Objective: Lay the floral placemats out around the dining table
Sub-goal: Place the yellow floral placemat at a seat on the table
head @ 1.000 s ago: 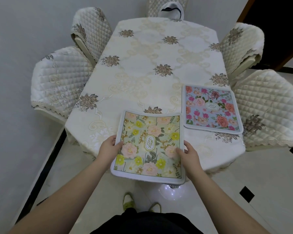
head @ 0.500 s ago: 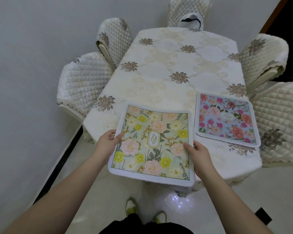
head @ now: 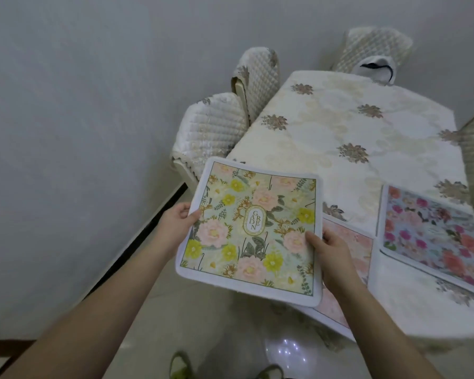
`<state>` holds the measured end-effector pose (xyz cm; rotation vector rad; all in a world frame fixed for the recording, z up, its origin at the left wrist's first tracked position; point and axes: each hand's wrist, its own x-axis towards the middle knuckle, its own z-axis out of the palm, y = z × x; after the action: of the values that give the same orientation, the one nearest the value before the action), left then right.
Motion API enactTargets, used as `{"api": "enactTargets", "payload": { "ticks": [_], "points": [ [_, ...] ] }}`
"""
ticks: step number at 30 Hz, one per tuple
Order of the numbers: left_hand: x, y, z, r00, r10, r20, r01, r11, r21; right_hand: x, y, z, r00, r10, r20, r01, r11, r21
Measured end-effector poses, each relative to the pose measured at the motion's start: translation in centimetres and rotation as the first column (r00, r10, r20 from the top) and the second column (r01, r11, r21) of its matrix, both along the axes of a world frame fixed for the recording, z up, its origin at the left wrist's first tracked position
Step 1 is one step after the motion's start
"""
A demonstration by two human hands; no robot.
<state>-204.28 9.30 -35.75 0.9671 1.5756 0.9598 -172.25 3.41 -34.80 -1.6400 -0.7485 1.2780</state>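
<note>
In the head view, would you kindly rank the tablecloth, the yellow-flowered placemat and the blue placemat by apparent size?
1. Tablecloth, clearly largest.
2. Yellow-flowered placemat, held up near the camera.
3. Blue placemat, lying on the table.
The two placemats may really match; nearness enlarges the held one.

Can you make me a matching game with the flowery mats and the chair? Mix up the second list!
Things:
1. green and yellow placemat
2. pink placemat
3. blue placemat
4. quilted chair

Where:
A. lying at the table's right side
B. beside the table, by the wall
C. held up in both hands
D. on the table, partly hidden under the held one

Pairs: 1-C, 2-D, 3-A, 4-B
</note>
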Motion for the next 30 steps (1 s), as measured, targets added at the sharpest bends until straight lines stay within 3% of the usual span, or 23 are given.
{"api": "enactTargets", "payload": {
  "ticks": [6, 14, 22, 30],
  "points": [
    [-10.4, -0.8, 1.1, 0.998, 0.060, 0.019, -0.060, 0.998, 0.018, -10.6, 1.6, 1.4, 0.995, 0.086, 0.047, -0.087, 0.996, 0.013],
    [-21.1, 0.1, 2.4, 0.988, 0.132, -0.085, -0.127, 0.990, 0.063, -21.3, 3.4, 3.6, 0.991, 0.131, 0.035, -0.133, 0.989, 0.058],
    [-22.6, 4.5, 2.6, 0.982, 0.106, -0.157, -0.089, 0.990, 0.111, -23.3, 6.1, 3.8, 0.997, 0.079, -0.019, -0.076, 0.992, 0.098],
    [-19.9, 12.4, 2.3, 0.986, 0.025, -0.167, -0.010, 0.996, 0.089, -20.5, 12.4, 1.8, 0.998, 0.022, 0.055, -0.028, 0.994, 0.109]
  ]
}}
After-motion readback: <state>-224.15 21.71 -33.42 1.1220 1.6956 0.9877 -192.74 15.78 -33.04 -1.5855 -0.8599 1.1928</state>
